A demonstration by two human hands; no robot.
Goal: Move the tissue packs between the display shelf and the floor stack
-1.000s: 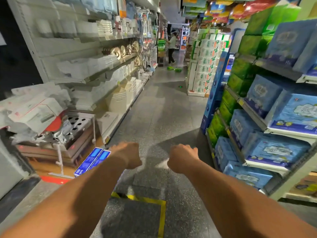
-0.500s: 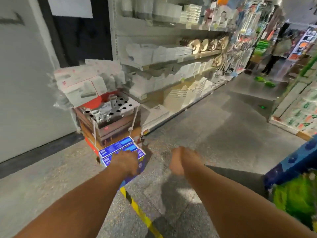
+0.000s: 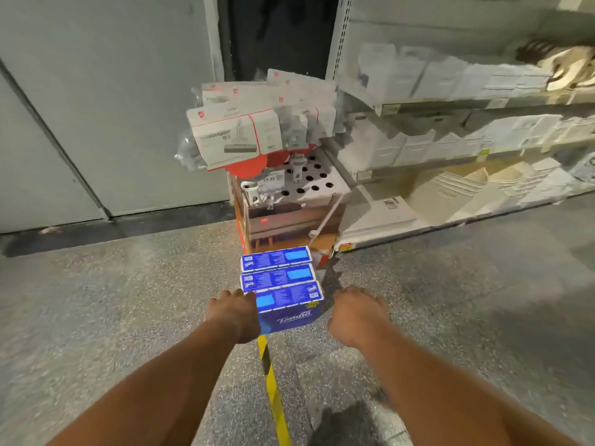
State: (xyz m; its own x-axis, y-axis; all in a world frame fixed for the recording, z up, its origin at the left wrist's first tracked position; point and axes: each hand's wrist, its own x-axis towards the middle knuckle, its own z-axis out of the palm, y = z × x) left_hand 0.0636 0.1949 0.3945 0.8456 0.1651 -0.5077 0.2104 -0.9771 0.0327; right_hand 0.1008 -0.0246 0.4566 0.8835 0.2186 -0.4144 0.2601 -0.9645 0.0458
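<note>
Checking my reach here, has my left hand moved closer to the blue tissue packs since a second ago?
Yes. The left hand has come forward to the near left side of the blue tissue packs on the floor; earlier it was short of them.

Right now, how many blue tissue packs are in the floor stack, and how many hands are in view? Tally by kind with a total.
Blue tissue packs: 3, at back, middle and front
Hands: 2, left hand and right hand
Total: 5

You held both arms stretched forward and down, your left hand (image 3: 233, 313) and right hand (image 3: 355, 313) apart, fingers curled downward.
</note>
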